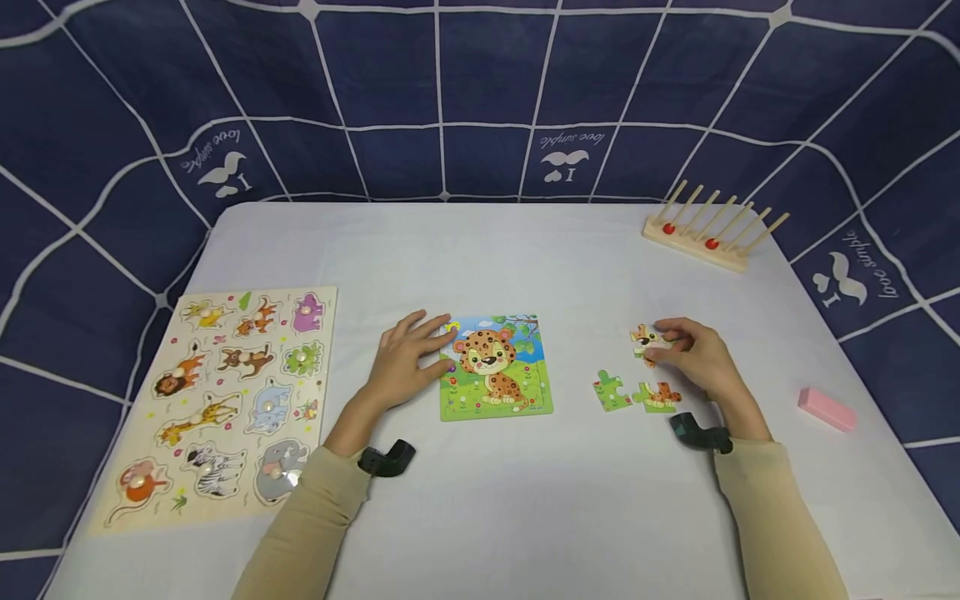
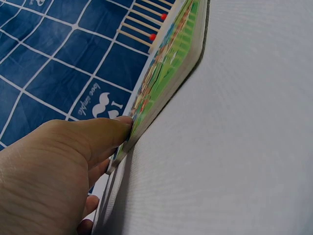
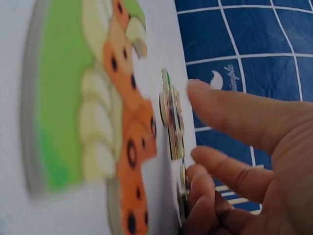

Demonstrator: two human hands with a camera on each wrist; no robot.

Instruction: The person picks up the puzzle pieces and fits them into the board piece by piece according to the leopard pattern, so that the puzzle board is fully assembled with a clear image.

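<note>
My left hand [image 1: 405, 362] rests at the left side of a square puzzle board [image 1: 534, 400] with a spotted leopard cub picture. Its fingers are spread, and the thumb [image 2: 120, 128] lies on the board's edge in the left wrist view. On the right, my right hand [image 1: 701, 358] hovers over loose jigsaw pieces [image 1: 643, 337], with thumb and fingers apart around them and nothing pinched. Nearer to me lie a green piece [image 1: 612, 393] and a piece with orange spotted legs [image 1: 662, 398]. The orange-and-green piece [image 3: 63, 112] looms large in the right wrist view.
A wooden animal peg puzzle [image 1: 296, 400] lies at the left. At the back right stands a wooden rack [image 1: 693, 243] with upright pegs and red beads. A pink block [image 1: 827, 410] sits near the right edge of the white-covered table [image 1: 480, 517]. Dark blue checked cloth [image 1: 487, 92] hangs behind.
</note>
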